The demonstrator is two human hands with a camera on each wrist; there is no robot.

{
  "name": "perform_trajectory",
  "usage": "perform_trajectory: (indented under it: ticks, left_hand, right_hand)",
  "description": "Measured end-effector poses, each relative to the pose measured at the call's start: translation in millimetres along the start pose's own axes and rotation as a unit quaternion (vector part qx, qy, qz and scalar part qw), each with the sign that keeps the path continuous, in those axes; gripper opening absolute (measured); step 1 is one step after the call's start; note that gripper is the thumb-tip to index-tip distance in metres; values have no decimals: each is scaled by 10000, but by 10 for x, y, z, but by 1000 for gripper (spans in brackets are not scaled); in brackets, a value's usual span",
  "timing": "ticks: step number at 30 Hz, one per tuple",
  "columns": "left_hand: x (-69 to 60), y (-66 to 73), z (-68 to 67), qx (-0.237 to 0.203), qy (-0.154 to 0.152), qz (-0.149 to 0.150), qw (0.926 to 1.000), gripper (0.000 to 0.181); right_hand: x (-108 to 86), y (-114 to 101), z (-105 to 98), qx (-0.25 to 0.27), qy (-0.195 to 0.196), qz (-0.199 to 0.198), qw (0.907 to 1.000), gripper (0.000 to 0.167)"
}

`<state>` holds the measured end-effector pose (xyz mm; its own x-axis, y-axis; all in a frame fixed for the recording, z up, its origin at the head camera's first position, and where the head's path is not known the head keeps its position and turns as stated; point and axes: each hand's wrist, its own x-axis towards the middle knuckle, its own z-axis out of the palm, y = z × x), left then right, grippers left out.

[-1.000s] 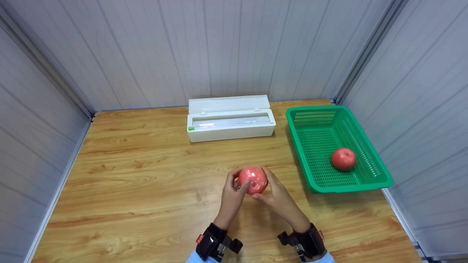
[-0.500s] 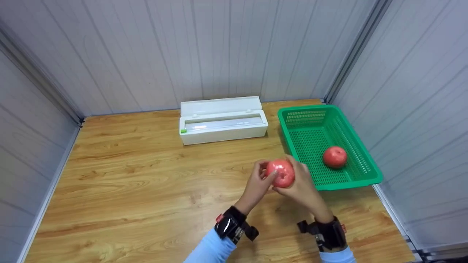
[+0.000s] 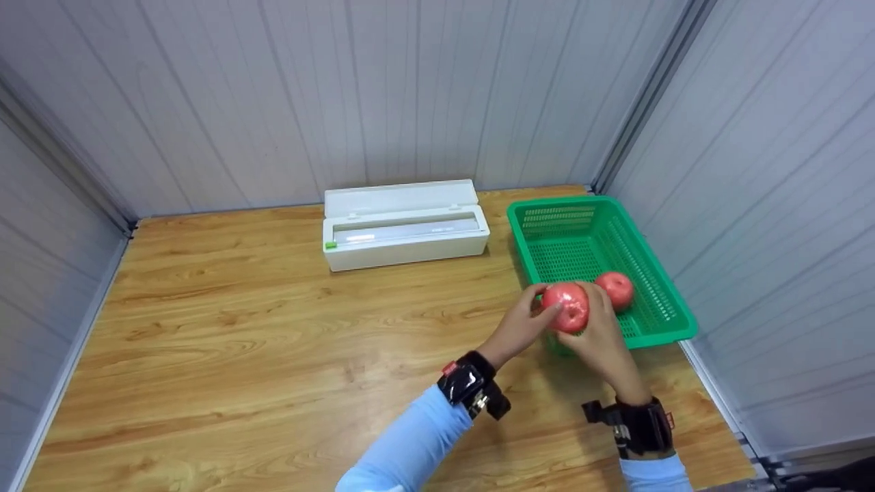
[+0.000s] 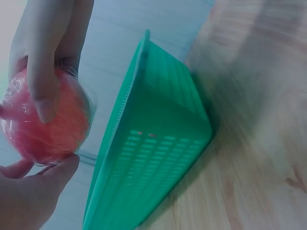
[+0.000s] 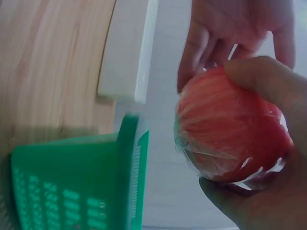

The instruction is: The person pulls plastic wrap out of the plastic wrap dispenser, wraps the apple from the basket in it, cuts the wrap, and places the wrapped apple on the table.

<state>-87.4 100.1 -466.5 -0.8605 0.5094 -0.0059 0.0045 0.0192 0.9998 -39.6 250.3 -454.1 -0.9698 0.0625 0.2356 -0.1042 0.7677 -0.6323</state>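
A red apple (image 3: 566,307) in clear plastic wrap is held between both hands, over the near left rim of a green basket (image 3: 663,335). My left hand (image 3: 514,331) grips its left side with the thumb across the front. From the right, my right hand (image 3: 607,345) curls round the same apple. Creases of wrap show on the apple (image 5: 225,129) in the right wrist view. A second red apple (image 3: 616,290) lies inside the basket, partly hidden behind the right hand.
A white cling film box (image 3: 410,254) with its lid up stands near the back wall, a film roll inside. Pale panel walls (image 3: 403,89) enclose the wooden table (image 3: 225,355) at the back and sides.
Both hands have carried the wrapped apple rightward from above the table to the basket's near rim. The head view has shifted, so the box and basket appear further left.
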Motion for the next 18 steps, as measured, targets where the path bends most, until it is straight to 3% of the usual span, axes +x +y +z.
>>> perform_trajectory:
  ticks: [4,7,12,17,18]
  left_hand:
    - [94,17,73,68,-253,102,9996,46]
    - [132,28,126,285,-442,2,9986,45]
    - [217,51,221,746,-381,-139,9964,44]
    - [316,92,353,788,-436,151,9958,35]
    - [332,101,388,850,-450,223,9951,32]
  right_hand:
    - [100,178,-77,-73,42,113,9999,82]
    - [125,283,-120,-184,2,48,9998,83]
    - [137,376,-132,-518,-74,-157,9985,82]
    - [167,506,-109,-564,47,-366,9977,64]
    - [183,651,-59,-621,190,-582,9962,62]
